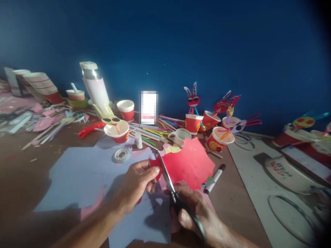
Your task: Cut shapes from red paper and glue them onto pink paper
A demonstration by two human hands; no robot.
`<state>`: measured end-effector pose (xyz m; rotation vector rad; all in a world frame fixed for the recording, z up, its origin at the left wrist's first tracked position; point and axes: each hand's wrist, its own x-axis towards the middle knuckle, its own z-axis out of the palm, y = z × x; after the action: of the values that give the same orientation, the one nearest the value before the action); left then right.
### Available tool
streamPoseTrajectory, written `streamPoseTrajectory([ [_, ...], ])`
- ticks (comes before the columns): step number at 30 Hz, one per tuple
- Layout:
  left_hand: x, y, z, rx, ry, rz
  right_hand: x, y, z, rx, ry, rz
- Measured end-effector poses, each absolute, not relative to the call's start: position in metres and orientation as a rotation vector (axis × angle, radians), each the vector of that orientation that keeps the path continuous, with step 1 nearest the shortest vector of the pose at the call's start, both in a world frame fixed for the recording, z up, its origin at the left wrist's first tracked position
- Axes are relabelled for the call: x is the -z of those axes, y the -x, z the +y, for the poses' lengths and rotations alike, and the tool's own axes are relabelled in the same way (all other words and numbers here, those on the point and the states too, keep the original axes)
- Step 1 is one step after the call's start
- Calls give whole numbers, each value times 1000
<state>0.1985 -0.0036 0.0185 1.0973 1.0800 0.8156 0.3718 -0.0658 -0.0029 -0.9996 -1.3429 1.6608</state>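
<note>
My left hand (141,181) pinches a small piece of red paper (156,166) between thumb and fingers. Black-handled scissors (170,184) are gripped in my right hand (195,206), their blades pointing away from me and lying close to the right edge of that piece. Whether the blades touch it I cannot tell. Just beyond the blades lies a larger sheet of red paper (192,163) with a jagged outline. Under both hands spread sheets of bluish paper (74,175). A roll of clear tape (121,155) rests on them to the left.
A marker (215,179) lies right of the red sheet. Behind are a white mug (180,137), a glue stick (139,140), loose coloured sticks (152,132) and a thermos (95,89). Red cups with paper figures, such as this cup (219,139), stand along the back. Paper scraps (49,120) cover the far left.
</note>
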Motion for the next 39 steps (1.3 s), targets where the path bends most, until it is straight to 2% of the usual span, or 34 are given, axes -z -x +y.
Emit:
streamPoseTrajectory([
  [13, -15, -199, -6, -739, -1028, 1031, 2, -377, -67, -1693, 942, -1410],
  [18, -14, -200, -8, -731, -994, 994, 0, -377, -67, -1561, 1048, -1486],
  [39, -23, -199, -7, -673, -1049, 1028, -3, -377, -67, -1553, 1087, -1527],
])
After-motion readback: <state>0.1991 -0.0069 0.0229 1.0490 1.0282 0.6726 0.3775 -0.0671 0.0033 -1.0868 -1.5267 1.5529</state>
